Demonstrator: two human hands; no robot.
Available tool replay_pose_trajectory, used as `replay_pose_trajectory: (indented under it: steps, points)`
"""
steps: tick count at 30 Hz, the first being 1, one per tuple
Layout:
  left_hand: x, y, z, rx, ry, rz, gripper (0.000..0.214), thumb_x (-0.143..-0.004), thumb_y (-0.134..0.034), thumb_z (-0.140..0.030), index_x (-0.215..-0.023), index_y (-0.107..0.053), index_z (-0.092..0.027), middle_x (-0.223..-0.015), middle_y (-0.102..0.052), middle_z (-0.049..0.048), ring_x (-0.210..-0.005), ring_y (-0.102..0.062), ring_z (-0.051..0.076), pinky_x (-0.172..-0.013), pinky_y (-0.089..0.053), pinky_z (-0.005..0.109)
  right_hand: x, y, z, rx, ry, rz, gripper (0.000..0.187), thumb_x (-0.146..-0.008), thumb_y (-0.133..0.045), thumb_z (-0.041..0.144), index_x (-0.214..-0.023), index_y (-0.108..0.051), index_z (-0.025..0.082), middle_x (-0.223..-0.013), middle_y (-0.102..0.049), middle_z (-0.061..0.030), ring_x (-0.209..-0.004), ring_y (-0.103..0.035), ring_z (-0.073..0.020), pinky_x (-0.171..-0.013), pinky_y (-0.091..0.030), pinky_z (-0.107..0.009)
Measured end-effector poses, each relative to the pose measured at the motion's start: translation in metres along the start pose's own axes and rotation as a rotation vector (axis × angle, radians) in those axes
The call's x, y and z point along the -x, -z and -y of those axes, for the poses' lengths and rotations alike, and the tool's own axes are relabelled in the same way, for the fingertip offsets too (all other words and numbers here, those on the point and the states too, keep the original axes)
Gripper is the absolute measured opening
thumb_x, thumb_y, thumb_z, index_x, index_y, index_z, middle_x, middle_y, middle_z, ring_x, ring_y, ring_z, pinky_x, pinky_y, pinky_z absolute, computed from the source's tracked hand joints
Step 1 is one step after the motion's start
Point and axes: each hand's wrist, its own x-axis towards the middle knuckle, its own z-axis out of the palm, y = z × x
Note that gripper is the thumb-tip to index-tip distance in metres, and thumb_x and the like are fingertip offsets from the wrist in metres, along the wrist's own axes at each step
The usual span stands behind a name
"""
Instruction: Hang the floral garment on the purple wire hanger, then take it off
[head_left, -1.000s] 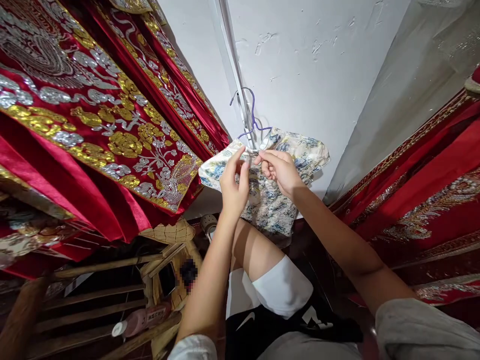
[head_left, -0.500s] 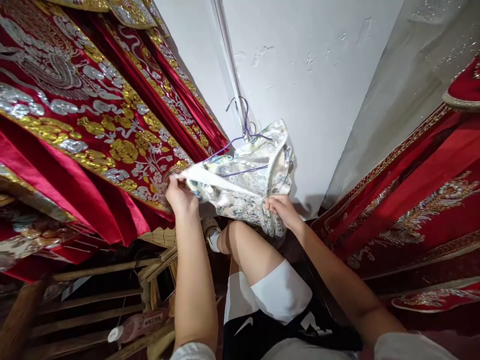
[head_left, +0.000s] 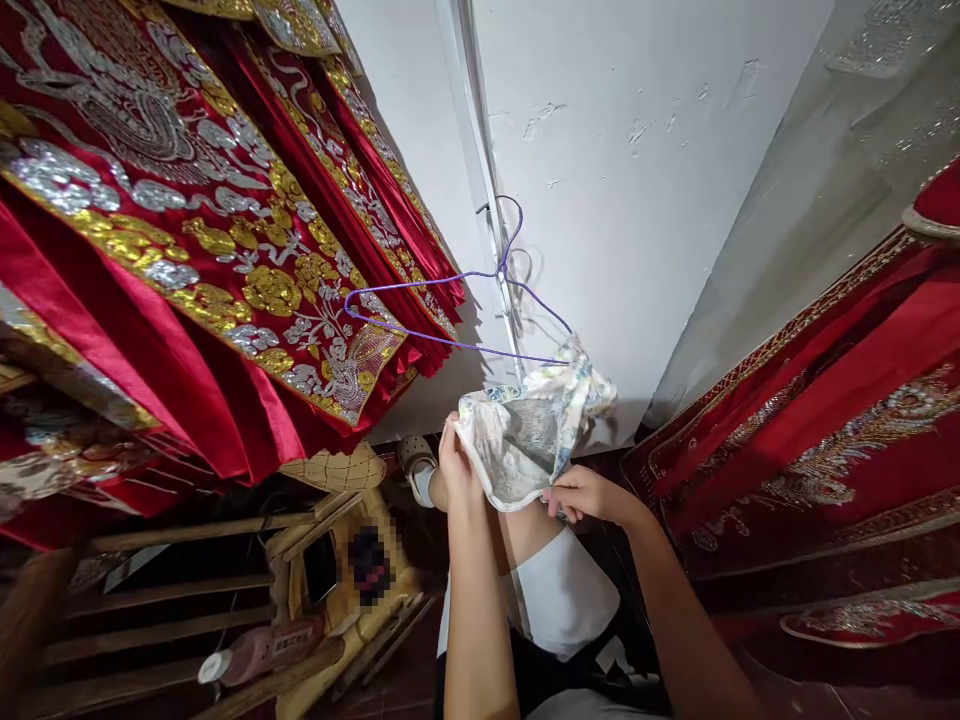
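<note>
A pale floral-print garment (head_left: 585, 395) with a white-trimmed opening hangs low in front of the white wall. My left hand (head_left: 459, 462) is closed on the left edge of that opening, and my right hand (head_left: 589, 495) pinches its lower right edge. Between them the opening gapes toward me and shows the greyish inside. A purple hanger (head_left: 420, 282) hangs by its hook above; its left arm is bare, and its right end meets the garment's top. Whether the cloth is still over that tip is hard to see.
Red embroidered garments (head_left: 247, 250) hang close on the left, and another red beaded garment (head_left: 840, 430) on the right. Below left stands a wooden chair (head_left: 172, 600) with a pink bottle (head_left: 259, 650) on its slats. A phone (head_left: 321, 565) lies nearby.
The garment has come off the hanger's left arm and dropped lower. Both hands have moved down, the left one also rightward, with the opening tipped toward me.
</note>
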Motion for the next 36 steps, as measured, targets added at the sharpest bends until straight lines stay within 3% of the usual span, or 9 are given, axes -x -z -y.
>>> replay_pose_trajectory:
  steps: [5,8,11,16,20,23,27,32,36]
  points:
    - [0.029,-0.045,-0.012,-0.211,-0.076,0.309,0.032,-0.085,-0.074,-0.049,-0.079,-0.063,-0.019,-0.084,-0.063,0.0017,-0.079,-0.06,0.016,-0.079,-0.051,0.026,-0.023,-0.001,0.021,-0.166,0.19,-0.34,0.059,-0.086,-0.058,0.078,-0.093,-0.076,0.022,-0.087,-0.073,-0.0076,-0.086,-0.067,-0.0234,-0.078,-0.052,-0.035]
    - [0.035,-0.074,-0.023,-0.617,-0.164,0.63,0.033,-0.095,-0.062,-0.05,-0.084,-0.067,-0.019,-0.099,-0.066,0.007,-0.097,-0.062,0.021,-0.094,-0.049,0.033,-0.035,-0.012,0.05,-0.475,0.265,-0.241,0.069,-0.087,-0.047,0.085,-0.112,-0.073,0.026,-0.106,-0.075,-0.0089,-0.111,-0.066,-0.0285,-0.097,-0.051,-0.041]
    - [0.024,-0.089,-0.034,-0.91,-0.349,0.703,0.034,-0.1,-0.054,-0.05,-0.09,-0.066,-0.02,-0.125,-0.06,0.0119,-0.129,-0.052,0.026,-0.114,-0.037,0.038,-0.034,-0.015,0.078,-0.613,0.282,-0.025,0.08,-0.086,-0.039,0.089,-0.119,-0.07,0.023,-0.11,-0.075,-0.0111,-0.116,-0.065,-0.0309,-0.098,-0.052,-0.044]
    - [0.003,-0.064,-0.035,-0.955,-0.116,0.746,0.049,-0.102,-0.034,-0.064,-0.099,-0.061,-0.022,-0.118,-0.065,0.0108,-0.119,-0.059,0.026,-0.108,-0.045,0.039,-0.028,0.017,0.112,-0.295,0.285,0.182,0.049,-0.064,-0.088,0.05,-0.098,-0.071,0.019,-0.086,-0.072,-0.0043,-0.084,-0.067,-0.0238,-0.074,-0.051,-0.033]
    - [0.001,-0.024,-0.033,-1.326,0.018,0.939,0.048,-0.096,-0.046,-0.062,-0.082,-0.065,-0.021,-0.083,-0.07,0.0069,-0.084,-0.065,0.028,-0.082,-0.052,0.037,-0.049,0.053,0.142,0.011,0.532,-0.122,0.03,-0.064,-0.084,0.03,-0.067,-0.056,0.02,-0.062,-0.054,0.0041,-0.06,-0.049,-0.0132,-0.058,-0.037,-0.026]
    - [-0.007,-0.004,-0.051,-1.698,-0.075,0.919,0.034,-0.095,-0.051,-0.051,-0.09,-0.066,-0.021,-0.082,-0.072,0.008,-0.076,-0.066,0.027,-0.074,-0.048,0.034,-0.077,0.068,0.158,0.154,0.718,-0.443,0.034,-0.069,-0.081,0.032,-0.065,-0.049,0.022,-0.064,-0.048,0.0047,-0.064,-0.047,-0.0142,-0.062,-0.037,-0.027]
    - [-0.023,0.004,-0.089,-2.13,-0.098,0.742,0.03,-0.1,-0.044,-0.038,-0.093,-0.067,-0.02,-0.09,-0.075,0.0154,-0.088,-0.071,0.033,-0.08,-0.048,0.038,-0.115,0.073,0.16,0.165,0.749,-0.578,0.027,-0.081,-0.069,0.044,-0.074,-0.054,0.023,-0.077,-0.059,0.0,-0.079,-0.055,-0.0198,-0.076,-0.045,-0.031]
    - [-0.029,0.01,-0.12,-2.368,-0.028,0.687,0.024,-0.096,-0.048,-0.024,-0.093,-0.071,-0.02,-0.101,-0.077,0.0184,-0.103,-0.072,0.035,-0.096,-0.048,0.046,-0.141,0.085,0.145,0.316,0.668,-0.481,0.026,-0.083,-0.066,0.045,-0.094,-0.068,0.022,-0.1,-0.072,-0.0073,-0.098,-0.062,-0.0265,-0.092,-0.045,-0.038]
    - [-0.032,0.008,-0.13,-2.359,-0.017,0.596,0.022,-0.096,-0.051,-0.027,-0.102,-0.071,-0.018,-0.103,-0.076,0.0202,-0.103,-0.071,0.036,-0.098,-0.048,0.048,-0.131,0.106,0.128,0.431,0.582,-0.364,0.034,-0.087,-0.064,0.051,-0.076,-0.066,0.019,-0.076,-0.067,-0.0036,-0.074,-0.059,-0.0209,-0.072,-0.043,-0.031]
